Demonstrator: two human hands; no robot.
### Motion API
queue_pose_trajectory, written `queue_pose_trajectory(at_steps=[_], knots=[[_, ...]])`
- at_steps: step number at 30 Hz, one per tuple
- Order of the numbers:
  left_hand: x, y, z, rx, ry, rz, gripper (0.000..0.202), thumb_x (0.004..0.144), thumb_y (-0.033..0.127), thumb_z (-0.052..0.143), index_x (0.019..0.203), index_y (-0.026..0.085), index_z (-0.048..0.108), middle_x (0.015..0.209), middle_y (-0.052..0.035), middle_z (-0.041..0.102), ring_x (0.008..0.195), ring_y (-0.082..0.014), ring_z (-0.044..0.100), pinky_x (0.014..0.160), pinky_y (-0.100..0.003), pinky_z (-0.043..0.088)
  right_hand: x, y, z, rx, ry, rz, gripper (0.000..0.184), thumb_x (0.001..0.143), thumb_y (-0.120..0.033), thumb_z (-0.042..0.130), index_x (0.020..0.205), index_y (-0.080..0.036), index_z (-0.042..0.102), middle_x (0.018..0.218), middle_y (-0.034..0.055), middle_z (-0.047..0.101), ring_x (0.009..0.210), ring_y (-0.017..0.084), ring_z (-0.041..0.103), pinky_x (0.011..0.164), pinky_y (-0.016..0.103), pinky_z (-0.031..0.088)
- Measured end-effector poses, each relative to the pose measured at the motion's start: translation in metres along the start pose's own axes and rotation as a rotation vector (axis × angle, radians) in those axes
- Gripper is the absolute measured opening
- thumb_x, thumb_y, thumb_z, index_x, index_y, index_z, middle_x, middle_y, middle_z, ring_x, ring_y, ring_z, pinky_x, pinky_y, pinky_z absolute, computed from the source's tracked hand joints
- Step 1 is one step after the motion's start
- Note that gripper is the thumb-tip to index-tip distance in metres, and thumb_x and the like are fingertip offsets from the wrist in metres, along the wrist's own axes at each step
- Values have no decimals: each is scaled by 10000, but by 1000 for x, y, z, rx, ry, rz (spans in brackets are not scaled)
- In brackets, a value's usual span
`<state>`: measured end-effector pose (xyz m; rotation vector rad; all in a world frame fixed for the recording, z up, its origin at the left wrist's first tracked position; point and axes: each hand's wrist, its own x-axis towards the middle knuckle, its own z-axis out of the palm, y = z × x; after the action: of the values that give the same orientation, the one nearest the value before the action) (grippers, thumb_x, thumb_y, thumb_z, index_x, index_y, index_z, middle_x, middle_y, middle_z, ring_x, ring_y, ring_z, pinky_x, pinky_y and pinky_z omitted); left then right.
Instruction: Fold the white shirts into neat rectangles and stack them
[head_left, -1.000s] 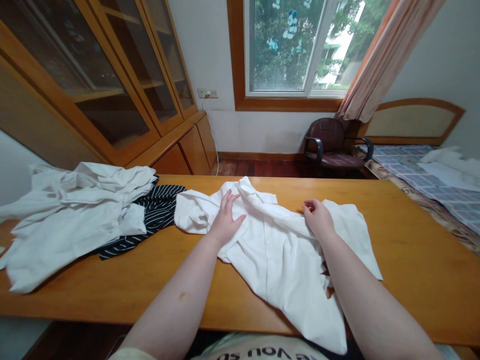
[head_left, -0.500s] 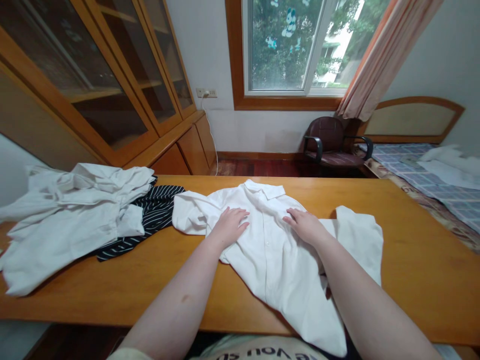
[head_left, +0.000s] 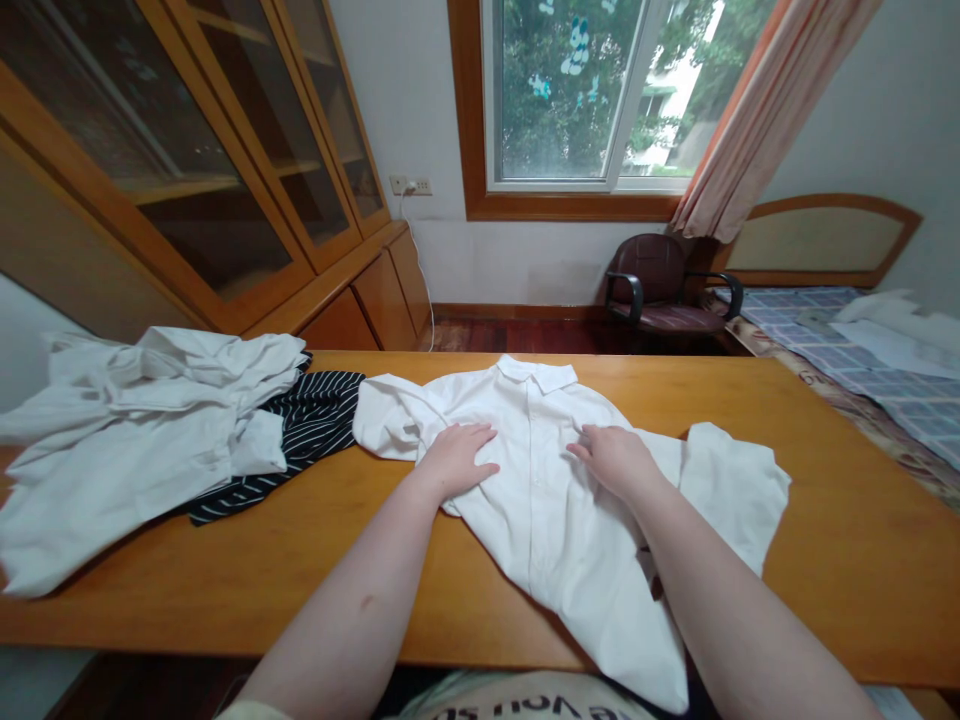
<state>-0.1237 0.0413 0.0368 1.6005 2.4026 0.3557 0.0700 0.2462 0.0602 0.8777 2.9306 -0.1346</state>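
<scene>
A white button-up shirt (head_left: 531,500) lies front side up on the wooden table, its collar toward the far edge and its hem hanging at the near edge. Flat on the left chest area rests my left hand (head_left: 461,460), fingers spread, holding nothing. My right hand (head_left: 611,458) lies on the other side of the chest, fingers apart and touching wrinkled cloth. One sleeve reaches left to a black striped garment; the other is spread to the right, partly behind my right forearm. Creases run across the lower half of the shirt.
On the table's left lies a heap of white clothing (head_left: 150,440) over the black striped garment (head_left: 322,420). The wooden table (head_left: 840,560) extends to the right. Beyond it stand a glass-door cabinet (head_left: 300,240), an office chair (head_left: 652,280) and a bed (head_left: 885,350).
The shirt's collar and shoulders have shifted slightly right, and the right sleeve is spread further right. The chest looks flatter. Both hands stay on the shirt, nearly in place.
</scene>
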Motion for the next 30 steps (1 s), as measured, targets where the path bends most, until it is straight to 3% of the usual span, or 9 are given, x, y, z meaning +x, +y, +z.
queue_pose_trajectory(at_steps=[4, 7, 10, 13, 17, 21, 24, 28, 30], knots=[[5, -7, 4, -34, 38, 34, 534, 810, 450, 548, 1301, 240, 530, 1421, -62, 460, 1315, -246, 392, 1125, -434, 207, 11, 15, 22, 26, -48, -2, 668, 873, -557, 412, 1371, -112, 414, 1456, 188, 372, 1343, 290, 337, 1047, 401, 289], [5, -4, 0, -70, 143, 94, 448, 839, 377, 520, 1256, 218, 561, 1376, -78, 505, 1280, -228, 430, 1122, -432, 213, 23, 31, 33, 38, -62, 2, 731, 880, -549, 399, 1447, -99, 293, 1530, 163, 220, 1411, 262, 186, 1109, 415, 197], [0, 8, -8, -93, 221, 177, 333, 828, 315, 530, 1128, 212, 631, 1181, -68, 633, 1109, -206, 553, 1030, -366, 347, 28, 36, 30, 1, 44, 26, 718, 861, -538, 448, 1424, -102, 350, 1516, 153, 269, 1401, 301, 194, 1102, 455, 196], [-7, 19, -16, -77, 148, 145, 225, 806, 340, 557, 965, 232, 674, 911, -31, 682, 865, -187, 617, 808, -300, 454, 23, 29, 16, -35, 154, 33, 527, 854, -464, 494, 1278, -153, 548, 1389, 140, 478, 1313, 311, 363, 1047, 433, 282], [-9, 24, -20, 5, 50, -109, 219, 830, 377, 508, 790, 241, 675, 773, -20, 678, 728, -191, 619, 642, -281, 435, 7, 13, -4, 36, -22, 150, 447, 906, -494, 359, 963, -209, 698, 926, 113, 702, 897, 255, 635, 772, 350, 441], [-5, 16, -16, 26, 108, -181, 253, 861, 382, 461, 848, 246, 674, 863, -31, 701, 815, -206, 636, 688, -292, 447, 1, 11, -7, 37, -134, 134, 522, 904, -554, 318, 890, -190, 692, 904, 127, 697, 856, 259, 642, 729, 338, 435], [-2, 8, -9, 17, 120, -134, 305, 864, 364, 461, 1063, 233, 652, 1127, -54, 672, 1031, -221, 608, 865, -321, 445, 7, 20, 3, 74, -141, 34, 528, 920, -531, 300, 1161, -176, 609, 1184, 156, 626, 1071, 271, 585, 849, 354, 422], [2, 0, 1, -30, 96, -59, 439, 866, 320, 454, 1271, 172, 541, 1387, -96, 497, 1280, -220, 446, 1107, -368, 255, 15, 27, 11, 36, -29, 8, 606, 901, -490, 398, 1404, -151, 390, 1488, 156, 328, 1353, 305, 307, 1017, 421, 312], [3, -1, 2, -68, 113, -54, 436, 853, 289, 456, 1259, 165, 551, 1384, -101, 498, 1277, -220, 449, 1112, -369, 255, 14, 25, 6, 15, 50, 54, 555, 894, -498, 407, 1321, -158, 502, 1396, 163, 460, 1280, 317, 411, 984, 422, 346]])
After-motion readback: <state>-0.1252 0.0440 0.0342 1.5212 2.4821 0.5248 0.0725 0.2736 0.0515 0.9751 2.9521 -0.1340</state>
